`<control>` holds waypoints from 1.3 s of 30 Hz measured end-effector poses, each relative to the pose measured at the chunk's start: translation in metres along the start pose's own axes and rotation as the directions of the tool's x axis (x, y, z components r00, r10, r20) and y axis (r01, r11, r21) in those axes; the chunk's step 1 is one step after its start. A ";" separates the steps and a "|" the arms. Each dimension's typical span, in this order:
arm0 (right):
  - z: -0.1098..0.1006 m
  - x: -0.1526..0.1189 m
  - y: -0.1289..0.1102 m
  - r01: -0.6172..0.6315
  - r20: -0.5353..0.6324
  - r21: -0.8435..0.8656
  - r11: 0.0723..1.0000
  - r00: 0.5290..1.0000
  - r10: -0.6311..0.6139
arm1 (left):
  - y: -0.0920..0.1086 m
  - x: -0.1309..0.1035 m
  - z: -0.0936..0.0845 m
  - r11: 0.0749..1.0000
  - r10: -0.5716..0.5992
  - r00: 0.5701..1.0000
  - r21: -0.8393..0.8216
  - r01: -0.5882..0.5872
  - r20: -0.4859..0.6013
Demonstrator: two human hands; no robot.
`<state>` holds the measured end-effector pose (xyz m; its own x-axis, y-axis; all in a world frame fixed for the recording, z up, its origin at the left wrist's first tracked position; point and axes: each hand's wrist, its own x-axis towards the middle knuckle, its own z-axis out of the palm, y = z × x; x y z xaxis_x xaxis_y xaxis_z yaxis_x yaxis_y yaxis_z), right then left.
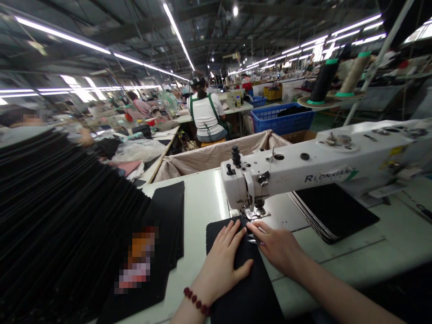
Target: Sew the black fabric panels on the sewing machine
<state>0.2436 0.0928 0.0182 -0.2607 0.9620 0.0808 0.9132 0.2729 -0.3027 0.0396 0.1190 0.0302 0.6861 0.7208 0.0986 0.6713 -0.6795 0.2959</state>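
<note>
A black fabric panel (243,288) lies under the needle area of a white sewing machine (286,164), its far edge at the presser foot (258,215). My left hand (227,252) rests flat on the panel with its fingers spread. Close to the presser foot, my right hand (275,245) is closed, fingertips at the panel's right edge. Silver blades of thread snips (253,239) stick out from under its fingers; their handles are hidden in the palm.
Left of my arm rises a tall stack of black panels (60,225). Another pile of black pieces (337,211) lies under the machine arm. Thread cones (324,81) stand at upper right. Beyond the table are a cloth-lined bin (202,159), a blue basket (283,119) and a seated person (205,112).
</note>
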 end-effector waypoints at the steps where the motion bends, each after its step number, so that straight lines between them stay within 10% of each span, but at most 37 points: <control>1: 0.000 0.000 0.000 -0.004 0.001 -0.001 1.000 1.000 0.004 | 0.000 0.001 0.000 1.000 0.003 1.000 -0.001 -0.003 -0.005; 39: -0.001 -0.002 0.003 -0.001 -0.013 0.038 0.999 1.000 0.001 | -0.007 0.001 0.001 1.000 0.012 0.999 0.019 -0.011 -0.052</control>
<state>0.2467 0.0919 0.0182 -0.2552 0.9624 0.0929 0.9007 0.2716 -0.3391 0.0355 0.1249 0.0275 0.6784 0.7189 0.1515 0.6691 -0.6897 0.2768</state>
